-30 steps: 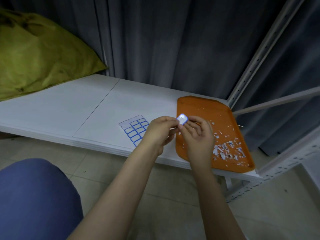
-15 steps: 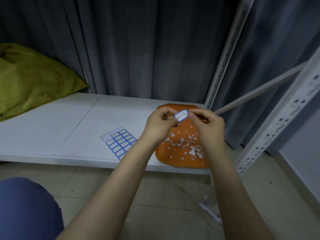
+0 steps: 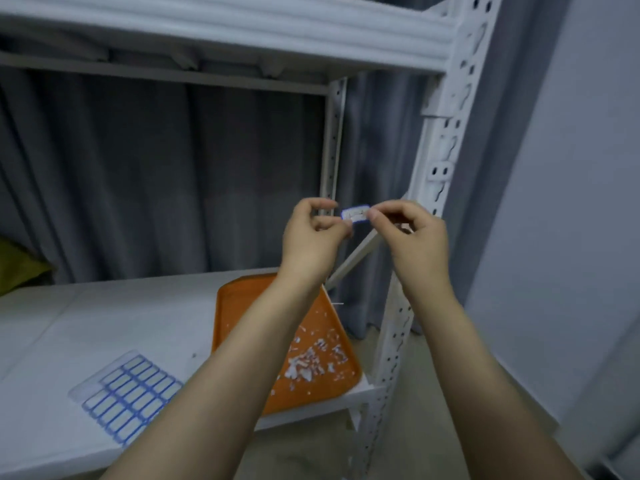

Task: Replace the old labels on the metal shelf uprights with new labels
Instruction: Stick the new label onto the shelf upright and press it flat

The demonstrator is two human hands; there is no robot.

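Observation:
A small white label with a blue border (image 3: 355, 213) is held in the air between my two hands. My left hand (image 3: 313, 237) pinches its left end and my right hand (image 3: 414, 239) pinches its right end. Both hands are raised in front of the white perforated front upright (image 3: 440, 161) of the metal shelf, a little to its left. A sheet of blue-bordered blank labels (image 3: 128, 393) lies on the lower shelf board (image 3: 104, 320) at the left.
An orange tray (image 3: 242, 306) with several torn label scraps sits on the shelf board's right end. A rear upright (image 3: 334, 140) stands before a dark curtain. An upper shelf (image 3: 242, 26) runs overhead. A pale wall is on the right, a yellow-green bag (image 3: 17, 268) at far left.
Both hands have lifted the label from just above the tray up toward the front upright. The view has tilted upward, bringing the upper shelf into sight.

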